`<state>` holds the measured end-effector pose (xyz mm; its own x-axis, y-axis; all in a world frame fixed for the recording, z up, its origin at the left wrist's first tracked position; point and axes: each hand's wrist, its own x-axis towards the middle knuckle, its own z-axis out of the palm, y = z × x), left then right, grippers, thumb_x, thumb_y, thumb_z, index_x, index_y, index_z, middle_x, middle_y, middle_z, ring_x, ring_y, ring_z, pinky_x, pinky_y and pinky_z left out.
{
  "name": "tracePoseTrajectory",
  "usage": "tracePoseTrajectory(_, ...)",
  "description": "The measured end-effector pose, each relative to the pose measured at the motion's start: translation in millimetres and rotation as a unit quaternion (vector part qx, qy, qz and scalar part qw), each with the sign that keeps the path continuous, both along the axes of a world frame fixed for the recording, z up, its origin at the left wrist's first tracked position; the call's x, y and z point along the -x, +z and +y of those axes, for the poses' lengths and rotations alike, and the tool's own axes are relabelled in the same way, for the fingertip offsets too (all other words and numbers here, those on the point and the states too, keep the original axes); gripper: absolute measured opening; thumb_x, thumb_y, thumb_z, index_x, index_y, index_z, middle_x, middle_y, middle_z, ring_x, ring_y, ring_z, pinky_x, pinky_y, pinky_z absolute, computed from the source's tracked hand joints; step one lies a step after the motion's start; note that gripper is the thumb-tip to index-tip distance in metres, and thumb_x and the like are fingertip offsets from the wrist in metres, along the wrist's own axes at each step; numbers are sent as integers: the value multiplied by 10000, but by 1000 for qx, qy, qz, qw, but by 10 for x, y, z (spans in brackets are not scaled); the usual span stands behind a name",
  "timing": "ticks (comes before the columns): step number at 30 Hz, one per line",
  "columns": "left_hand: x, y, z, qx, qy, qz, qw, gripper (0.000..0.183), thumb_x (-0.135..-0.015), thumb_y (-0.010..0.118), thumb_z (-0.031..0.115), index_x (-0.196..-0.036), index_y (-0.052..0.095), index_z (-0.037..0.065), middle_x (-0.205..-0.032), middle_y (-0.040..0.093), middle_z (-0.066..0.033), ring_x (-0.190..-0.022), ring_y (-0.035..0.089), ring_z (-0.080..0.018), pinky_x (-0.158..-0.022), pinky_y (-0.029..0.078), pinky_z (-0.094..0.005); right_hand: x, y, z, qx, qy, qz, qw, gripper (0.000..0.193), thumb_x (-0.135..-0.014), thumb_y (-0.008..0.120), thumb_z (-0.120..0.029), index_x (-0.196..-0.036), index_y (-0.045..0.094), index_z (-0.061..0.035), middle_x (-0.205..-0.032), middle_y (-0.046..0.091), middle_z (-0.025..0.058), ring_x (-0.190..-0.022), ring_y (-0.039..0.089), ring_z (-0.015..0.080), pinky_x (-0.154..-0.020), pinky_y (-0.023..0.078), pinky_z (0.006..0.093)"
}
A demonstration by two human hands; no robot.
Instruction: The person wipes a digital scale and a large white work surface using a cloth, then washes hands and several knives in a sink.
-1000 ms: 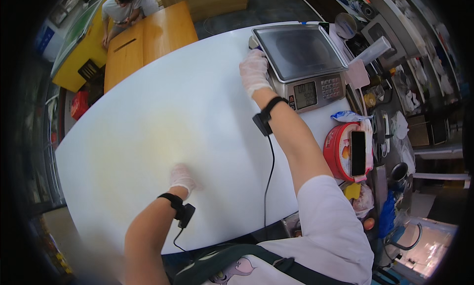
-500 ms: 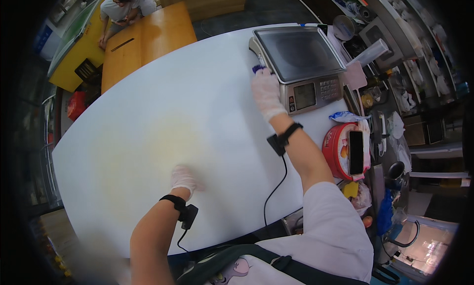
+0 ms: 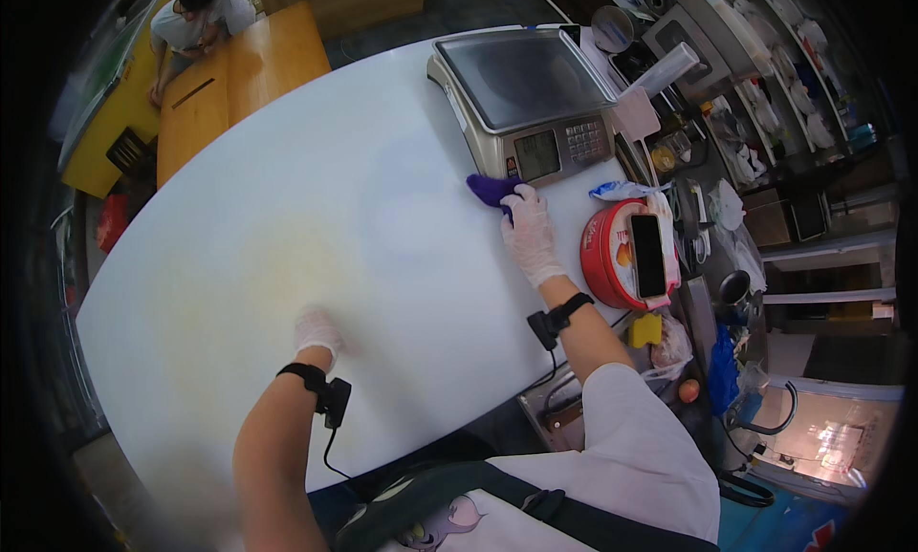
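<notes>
My right hand (image 3: 529, 235), in a thin clear glove, is closed on a purple cloth (image 3: 494, 190). It presses the cloth to the white tabletop (image 3: 402, 275) just in front of the near left corner of a silver weighing scale (image 3: 526, 84). Part of the cloth spreads out to the left of my fingers. My left hand (image 3: 316, 330), gloved too, rests on the table left of centre, over a faint yellowish patch. Its fingers are foreshortened, so whether they are curled or flat does not show.
Right of my right hand stands a red round tub (image 3: 604, 256) with a black phone (image 3: 647, 256) on it. A yellow sponge (image 3: 644, 330) and plastic bags lie nearer. Shelves line the right side. A person (image 3: 196, 26) sits at a wooden table (image 3: 249, 60) at far left.
My right hand has come toward me with the cloth, from the scale's left side to its front edge. More of the cloth shows. The left hand stays on the table; the view has shifted.
</notes>
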<state>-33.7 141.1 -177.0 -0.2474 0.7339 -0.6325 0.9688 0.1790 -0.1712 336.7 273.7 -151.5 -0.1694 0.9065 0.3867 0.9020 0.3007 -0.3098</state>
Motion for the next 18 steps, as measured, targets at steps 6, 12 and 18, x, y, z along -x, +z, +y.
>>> tracePoseTrajectory(6, 43, -76, 90, 24, -9, -22, 999, 393, -823, 748, 373, -1133, 715, 135, -1205, 691, -76, -1135, 655, -245, -925, 534, -330, -127, -12, 64, 98, -11, 36, 994, 255, -745, 642, -102, -994, 696, -92, -1075, 627, 158, -1019, 589, 385, -951, 475, 451)
tracePoseTrajectory(12, 122, 285, -51, 28, -32, -34, 999, 486, -721, 809, 436, -1114, 723, 163, -1171, 697, -93, -1107, 658, -253, -930, 534, -352, -485, 333, 238, 217, -214, 22, 952, 306, -798, 595, -175, -1078, 717, -142, -1202, 638, 156, -1134, 596, 316, -979, 475, 441)
tracePoseTrajectory(18, -170, 469, 57, 10, 19, -78, 997, 511, -701, 789, 452, -1113, 719, 158, -1159, 697, -88, -1088, 661, -254, -930, 536, -356, -863, -157, 673, 207, -304, -176, 913, 287, -866, 601, -201, -1119, 696, -105, -1225, 624, 135, -1158, 575, 334, -949, 460, 505)
